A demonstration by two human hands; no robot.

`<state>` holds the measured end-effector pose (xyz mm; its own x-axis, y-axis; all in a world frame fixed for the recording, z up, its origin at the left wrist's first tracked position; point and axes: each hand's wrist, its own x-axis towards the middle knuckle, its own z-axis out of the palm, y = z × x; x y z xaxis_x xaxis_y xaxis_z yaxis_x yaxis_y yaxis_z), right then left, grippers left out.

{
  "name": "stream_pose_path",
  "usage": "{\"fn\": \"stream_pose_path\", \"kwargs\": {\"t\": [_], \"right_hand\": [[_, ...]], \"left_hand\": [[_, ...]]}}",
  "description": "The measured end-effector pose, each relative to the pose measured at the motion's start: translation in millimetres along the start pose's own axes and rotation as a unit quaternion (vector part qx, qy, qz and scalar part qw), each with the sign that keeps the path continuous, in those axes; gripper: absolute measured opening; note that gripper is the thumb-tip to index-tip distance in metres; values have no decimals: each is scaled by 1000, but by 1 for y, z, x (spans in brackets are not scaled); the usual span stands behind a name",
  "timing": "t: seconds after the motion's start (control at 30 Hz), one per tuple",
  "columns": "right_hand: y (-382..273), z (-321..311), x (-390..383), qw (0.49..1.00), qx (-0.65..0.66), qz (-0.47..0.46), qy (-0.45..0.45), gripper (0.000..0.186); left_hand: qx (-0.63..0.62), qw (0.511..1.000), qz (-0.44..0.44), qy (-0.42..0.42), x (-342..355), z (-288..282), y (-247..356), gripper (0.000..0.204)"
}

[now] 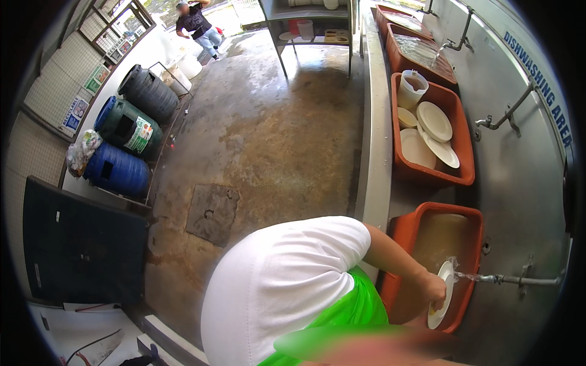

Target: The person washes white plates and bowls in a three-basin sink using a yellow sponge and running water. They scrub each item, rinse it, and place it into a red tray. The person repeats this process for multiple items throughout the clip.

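A white plate [445, 296] is tilted on edge over the nearest orange-brown basin [478, 244], at the stream from the tap [503, 279]. My left hand [435, 290] is closed against the face of the plate. A small yellow bit, perhaps a sponge, shows under its fingers. My right hand [419, 321] is at the lower edge of the plate and seems to grip it, its fingers partly hidden. The forearm behind it is blurred. Cloudy water [442, 235] fills the basin.
Beyond it, another orange-brown basin [467, 161] holds several plates [434, 121] and a white jug [412, 88]. Farther basins [421, 56] stand under running taps. Barrels [119, 169] line the left wall, a shelf [311, 27] stands ahead, and a person [196, 27] is far off.
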<state>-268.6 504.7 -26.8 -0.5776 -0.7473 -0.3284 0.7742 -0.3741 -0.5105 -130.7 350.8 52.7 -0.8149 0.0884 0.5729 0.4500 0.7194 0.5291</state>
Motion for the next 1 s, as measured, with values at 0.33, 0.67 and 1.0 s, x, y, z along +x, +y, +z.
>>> {"fn": "stream_pose_path", "kwargs": {"t": [0.33,0.67,1.0], "right_hand": [[2,-12,-6,996,-42,-70,19,71],[13,-25,7,999,-16,-31,-8,81],[7,-23,27,991,35,-61,115,83]], "left_hand": [[123,988,78,-43,-24,27,-11,36],[152,940,-304,2,-27,-1,-92,92],[101,989,-75,-74,7,118,-49,76]]}}
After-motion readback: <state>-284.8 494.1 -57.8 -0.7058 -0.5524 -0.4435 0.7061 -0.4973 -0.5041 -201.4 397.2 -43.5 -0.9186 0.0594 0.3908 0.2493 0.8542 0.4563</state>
